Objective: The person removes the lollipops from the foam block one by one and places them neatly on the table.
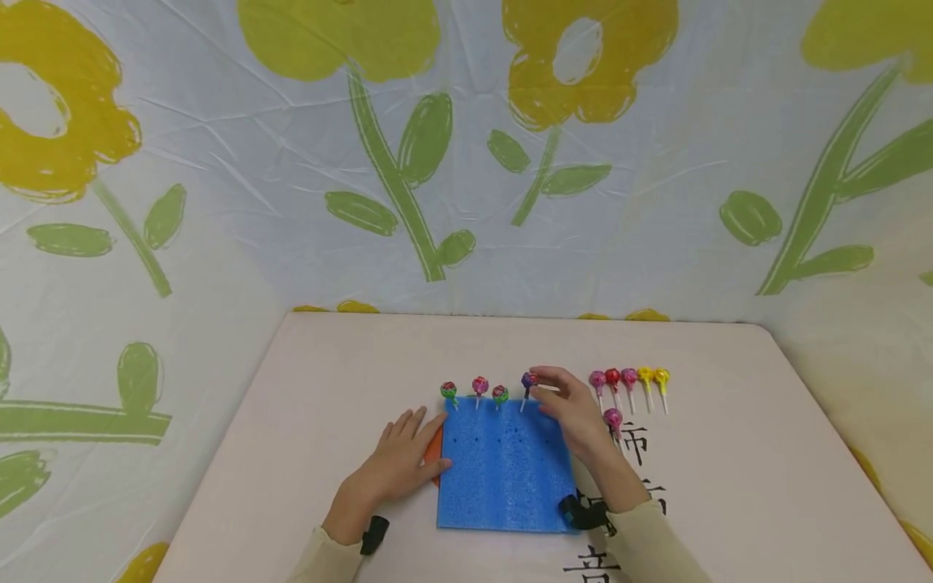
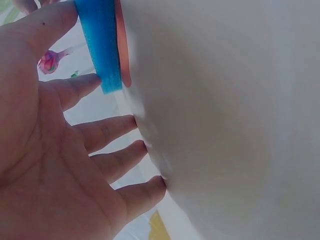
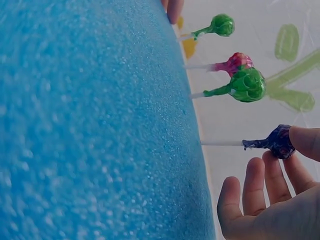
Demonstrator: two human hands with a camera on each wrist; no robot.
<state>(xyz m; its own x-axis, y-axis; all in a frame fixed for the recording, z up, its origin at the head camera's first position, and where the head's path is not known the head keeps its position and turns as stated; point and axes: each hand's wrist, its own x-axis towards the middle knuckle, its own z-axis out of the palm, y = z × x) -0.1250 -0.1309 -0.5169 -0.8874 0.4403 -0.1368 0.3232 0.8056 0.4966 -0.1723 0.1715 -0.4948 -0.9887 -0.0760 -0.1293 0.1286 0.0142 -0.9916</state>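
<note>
1. Dark lollipop [image 1: 528, 380] is standing at the far edge of the foam [image 1: 503, 486], rightmost in a row of four; the right-wrist view is showing its white stick [image 3: 222, 144] meeting the blue surface, though how deep it is going you cannot tell.
2. Only the head view is showing you the six loose lollipops [image 1: 630, 377] lying on the table [image 1: 350, 356] to the right.
3. From the left wrist, you are seeing the orange piece [image 2: 123, 50] as a thin layer against the foam's underside.
4. Your right hand [image 1: 576, 413] is reaching in beside the foam's far right corner, thumb and fingers pinching the candy, the outer fingers bending loosely.
5. Your left hand [image 1: 402, 457] is spreading its fingers wide, thumb and forefinger touching the foam's left side, the other fingertips resting on the table.
6. Your pinched lollipop is looking glossy and blue-purple with a touch of red, its wrapper [image 3: 256, 144] twisting tight round the stick; two green lollipops [image 3: 247, 85] and a pink one [image 3: 237, 63] are standing to its left.
</note>
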